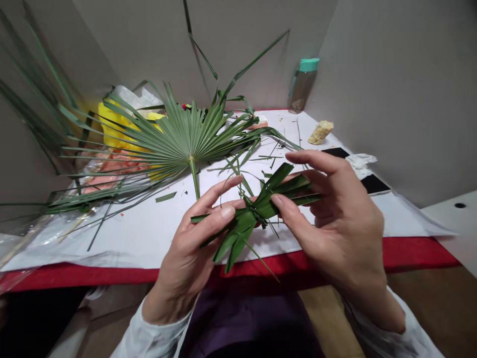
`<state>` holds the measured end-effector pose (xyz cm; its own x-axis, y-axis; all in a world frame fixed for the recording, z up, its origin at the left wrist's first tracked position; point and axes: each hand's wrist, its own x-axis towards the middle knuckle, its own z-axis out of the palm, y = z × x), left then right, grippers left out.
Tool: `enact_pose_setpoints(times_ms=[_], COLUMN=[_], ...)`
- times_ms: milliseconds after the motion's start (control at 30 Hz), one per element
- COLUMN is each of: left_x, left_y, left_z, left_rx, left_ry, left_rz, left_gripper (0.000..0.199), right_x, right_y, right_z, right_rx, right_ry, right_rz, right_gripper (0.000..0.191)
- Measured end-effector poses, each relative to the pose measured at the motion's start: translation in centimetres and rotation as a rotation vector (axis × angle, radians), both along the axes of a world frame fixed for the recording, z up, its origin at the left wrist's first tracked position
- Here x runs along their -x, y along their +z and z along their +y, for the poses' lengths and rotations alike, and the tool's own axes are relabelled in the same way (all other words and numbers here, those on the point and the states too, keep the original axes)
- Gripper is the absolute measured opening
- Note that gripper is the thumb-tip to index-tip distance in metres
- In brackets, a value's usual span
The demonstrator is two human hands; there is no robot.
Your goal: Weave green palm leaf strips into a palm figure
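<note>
Between my hands is a knotted bundle of woven green palm-leaf strips [253, 211], with loose ends sticking out on all sides. My left hand [190, 253] pinches its left end between thumb and fingers. My right hand [335, 219] grips its right side with the thumb in front, and the other fingers curl behind and partly hide it. Beyond the hands, a large fan-shaped palm frond [186, 136] lies on the white paper table covering [149, 243], its stem [194, 176] pointing toward me. A cut leaf strip [166, 197] lies near the stem.
A bottle with a teal lid [302, 84] stands in the far corner between grey walls. Nearby are a crumbly yellow block [320, 132], white tissue [360, 164] and a black flat object [374, 184]. A yellow bag [115, 127] sits behind the frond. Red cloth [421, 253] edges the table.
</note>
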<state>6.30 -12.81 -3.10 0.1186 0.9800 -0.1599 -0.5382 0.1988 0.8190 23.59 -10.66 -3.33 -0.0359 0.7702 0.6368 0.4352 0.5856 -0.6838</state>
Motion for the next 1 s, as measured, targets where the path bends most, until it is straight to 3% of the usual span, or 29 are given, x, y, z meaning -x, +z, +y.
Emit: enact_pose_setpoints(times_ms=[433, 1000], left_x=[-0.3, 0.0], left_y=[-0.3, 0.9], left_z=[-0.5, -1.5], left_rx=[0.01, 0.052], left_ry=[0.031, -0.017], left_rz=[0.008, 0.057], left_gripper=[0.042, 0.051], right_x=[-0.9, -1.3], right_y=[0.3, 0.7], right_z=[1.6, 0.5], right_rx=[0.366, 0.57], right_ry=[0.262, 0.379], right_rz=[0.337, 0.468], right_gripper=[0.04, 0.04])
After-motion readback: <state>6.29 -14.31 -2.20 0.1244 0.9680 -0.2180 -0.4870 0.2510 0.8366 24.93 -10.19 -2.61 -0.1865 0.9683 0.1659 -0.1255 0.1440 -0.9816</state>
